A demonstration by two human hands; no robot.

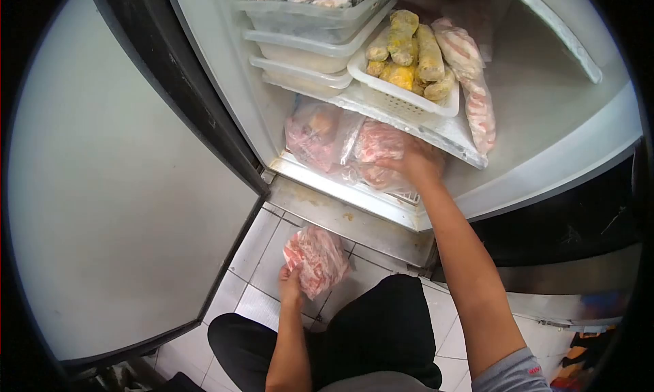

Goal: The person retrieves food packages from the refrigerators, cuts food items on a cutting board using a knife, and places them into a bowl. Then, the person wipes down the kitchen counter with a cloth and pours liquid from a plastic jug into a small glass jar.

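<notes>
frosted shelf (pixel 436 134) | white basket (pixel 403 97), tub stack (pixel 300 52), long meat packet (pixel 471 78) | lower rack (pixel 407 196), apparently slatted | bagged meat (pixel 380 146)

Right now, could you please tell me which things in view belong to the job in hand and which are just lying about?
In hand:
- left hand, holding bagged meat
- right hand, on a second bag

Lying about:
- bag beside that
- stacked tubs
- white basket
- yellowish rolls
- long package

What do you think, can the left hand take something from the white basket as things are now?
Probably not: the left hand is occupied, gripping a bag of meat low down. The space before the white basket looks free, though.
</notes>
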